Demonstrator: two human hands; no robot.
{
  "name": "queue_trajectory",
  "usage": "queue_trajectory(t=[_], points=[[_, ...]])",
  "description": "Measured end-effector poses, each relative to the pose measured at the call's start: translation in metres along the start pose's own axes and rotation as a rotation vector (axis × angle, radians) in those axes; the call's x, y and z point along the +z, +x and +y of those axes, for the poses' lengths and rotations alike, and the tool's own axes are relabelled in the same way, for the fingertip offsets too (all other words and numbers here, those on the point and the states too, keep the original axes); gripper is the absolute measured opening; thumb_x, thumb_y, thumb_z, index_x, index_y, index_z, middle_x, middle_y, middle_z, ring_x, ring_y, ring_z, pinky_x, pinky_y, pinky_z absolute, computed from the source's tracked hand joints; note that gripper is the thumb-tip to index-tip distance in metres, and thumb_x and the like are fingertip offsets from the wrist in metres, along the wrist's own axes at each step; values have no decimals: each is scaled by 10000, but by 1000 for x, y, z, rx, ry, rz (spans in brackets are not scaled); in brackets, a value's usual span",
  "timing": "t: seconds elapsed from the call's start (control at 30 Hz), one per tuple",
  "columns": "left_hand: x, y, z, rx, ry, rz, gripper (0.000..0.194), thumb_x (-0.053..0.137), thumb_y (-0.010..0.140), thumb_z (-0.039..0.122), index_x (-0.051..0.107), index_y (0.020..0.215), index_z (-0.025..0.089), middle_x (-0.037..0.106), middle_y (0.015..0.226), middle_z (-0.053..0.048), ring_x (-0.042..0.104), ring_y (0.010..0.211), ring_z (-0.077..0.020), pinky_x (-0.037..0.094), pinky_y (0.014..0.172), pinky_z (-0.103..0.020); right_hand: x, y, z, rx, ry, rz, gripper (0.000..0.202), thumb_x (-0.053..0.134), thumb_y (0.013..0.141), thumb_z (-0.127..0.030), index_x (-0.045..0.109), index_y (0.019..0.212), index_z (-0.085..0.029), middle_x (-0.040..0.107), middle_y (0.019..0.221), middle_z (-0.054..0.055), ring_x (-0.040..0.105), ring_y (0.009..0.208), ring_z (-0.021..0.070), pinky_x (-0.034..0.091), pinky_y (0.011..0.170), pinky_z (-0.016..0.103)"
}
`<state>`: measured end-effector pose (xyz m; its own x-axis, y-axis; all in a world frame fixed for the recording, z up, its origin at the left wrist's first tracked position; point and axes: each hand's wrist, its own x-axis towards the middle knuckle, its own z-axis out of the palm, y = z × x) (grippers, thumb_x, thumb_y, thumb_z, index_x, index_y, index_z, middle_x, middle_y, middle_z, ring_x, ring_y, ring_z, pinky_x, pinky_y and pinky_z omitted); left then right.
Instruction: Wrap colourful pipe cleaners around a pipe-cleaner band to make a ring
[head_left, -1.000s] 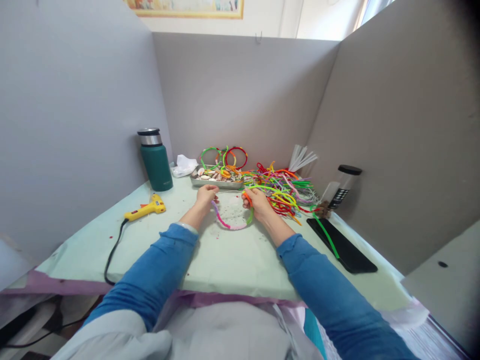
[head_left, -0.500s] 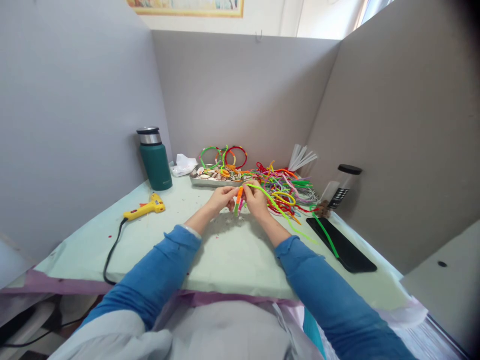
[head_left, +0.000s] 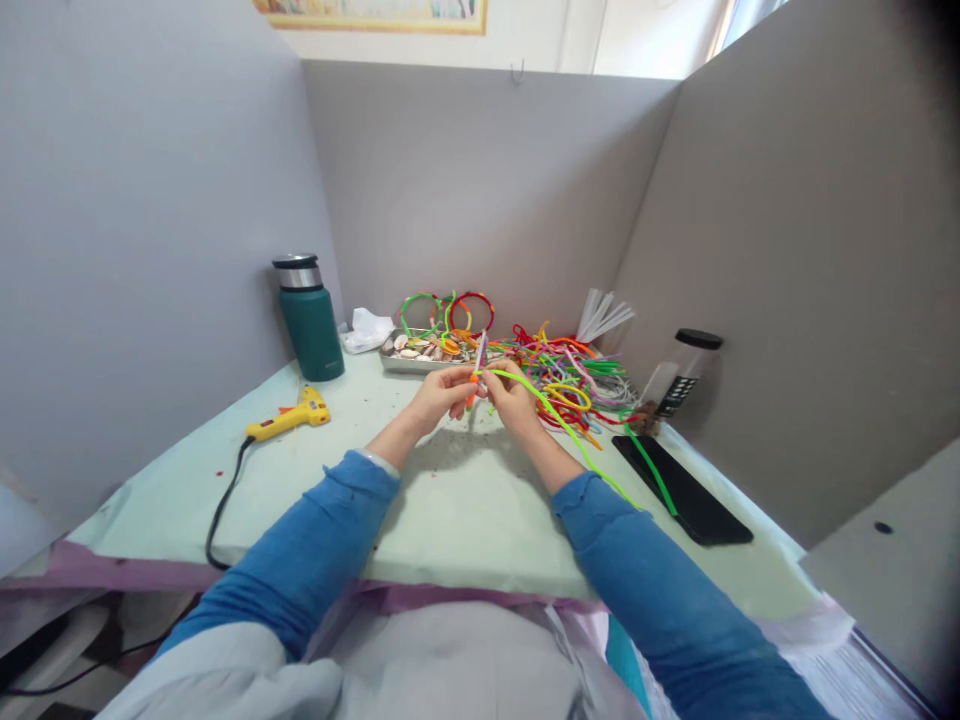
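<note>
Over the middle of the table, my left hand [head_left: 442,394] pinches a small multicoloured pipe-cleaner piece [head_left: 482,350]. Its purple and white part points up between my hands, and its orange part shows below my fingertips. Close beside it, my right hand [head_left: 514,398] is closed on a long lime green pipe cleaner [head_left: 553,410]. One end meets the piece at my fingertips; the loose tail trails over my right wrist toward the forearm. My fingers hide just how the two join.
Behind my hands stand a metal tray [head_left: 420,366] of shells and several coloured rings [head_left: 474,294]. A tangled pipe-cleaner pile [head_left: 577,370] lies to the right, near a black phone-like slab [head_left: 697,500] and clear jar [head_left: 684,370]. Leftward are a yellow glue gun [head_left: 289,418] and green bottle [head_left: 310,325].
The multicoloured piece has turned over: its purple part now points up and the orange part down. The lime tail has shifted lower along my right forearm. Both hands stay close together.
</note>
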<state>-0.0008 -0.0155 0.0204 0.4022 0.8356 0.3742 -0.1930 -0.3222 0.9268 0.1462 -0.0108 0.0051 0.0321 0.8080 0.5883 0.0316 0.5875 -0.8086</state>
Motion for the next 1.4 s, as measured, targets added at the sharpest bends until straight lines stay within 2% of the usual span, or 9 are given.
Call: queue_trajectory(t=[0.17,0.33,0.53,0.83,1.1,1.4], points=[[-1,2,-2,0,46,17,431,712,686,360,637,1019,98,661,688,-15,452,351,-39,382,386,-202,2,-1,1,-40,-9,-32,189,571,784,-384,542,840,-206,530,638,-33,501,561,114,411,539,233],[1,3,-8,-76,22,90,477,760,625,395,605,970,104,695,739,-55,561,442,-88,474,463,-229,1,-3,-1,-19,-86,22,171,552,789,-366,539,835,-202,549,655,-29,519,558,119,430,535,239],[2,2,-8,-110,37,85,456,757,645,417,602,933,99,695,716,-59,593,469,-103,511,517,-251,0,-4,-4,-15,-192,18,144,528,790,-340,547,813,-199,566,669,-18,571,610,142,453,578,258],[3,4,-6,-146,16,148,345,761,646,337,617,843,93,636,555,-13,613,485,-131,522,544,-258,1,-9,-16,-66,-406,75,144,502,782,-319,574,768,-195,587,676,-6,529,671,150,400,639,264],[2,4,-4,-187,-47,150,224,665,737,297,613,836,102,645,563,-28,639,518,-148,541,595,-288,3,-10,-18,-58,-415,67,128,495,774,-300,567,753,-196,595,674,-9,526,664,147,394,634,259],[-3,4,-9,-147,-86,109,308,720,685,328,564,847,117,661,618,-21,654,538,-159,545,595,-296,0,-4,-7,8,-363,43,153,512,749,-331,583,761,-196,588,662,-17,521,641,143,396,619,260]])
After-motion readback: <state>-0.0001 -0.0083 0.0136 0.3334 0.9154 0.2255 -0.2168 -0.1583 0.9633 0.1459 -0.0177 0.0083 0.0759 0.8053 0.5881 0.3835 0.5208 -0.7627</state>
